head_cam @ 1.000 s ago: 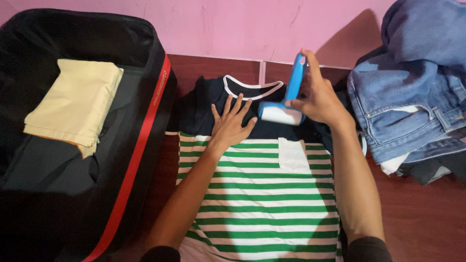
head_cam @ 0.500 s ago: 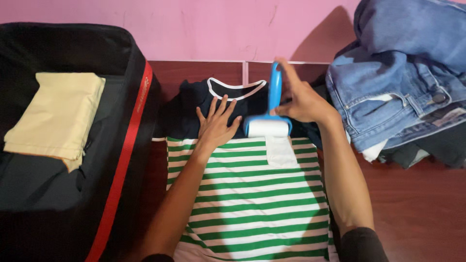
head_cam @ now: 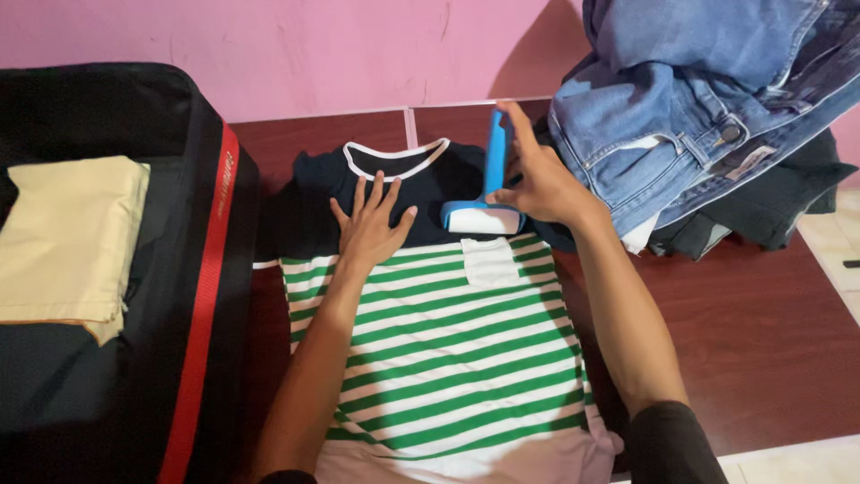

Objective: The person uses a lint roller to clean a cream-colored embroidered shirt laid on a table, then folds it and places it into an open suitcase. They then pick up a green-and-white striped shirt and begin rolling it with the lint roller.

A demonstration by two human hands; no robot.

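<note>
Right hand (head_cam: 537, 184) clasps lint roller (head_cam: 484, 218) handle upright, head touching shirt (head_cam: 448, 350) chest beside flat, spread left hand (head_cam: 369, 229).

Shirt (head_cam: 448, 358) green-white striped, navy top; roller (head_cam: 488, 193) blue-white; jeans (head_cam: 681, 99) blue; suitcase (head_cam: 134, 376) black, red stripe.

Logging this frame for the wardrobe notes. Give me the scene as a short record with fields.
left hand: left hand pressed flat, fingers spread, on the dark upper part of the green-and-white striped T-shirt
right hand: right hand grips the blue-handled lint roller, its white roll on the shirt just above the white chest pocket
surface: dark red-brown floor
left side: open black suitcase with red stripe holding a folded cream cloth
right side: pile of blue denim jeans
</note>
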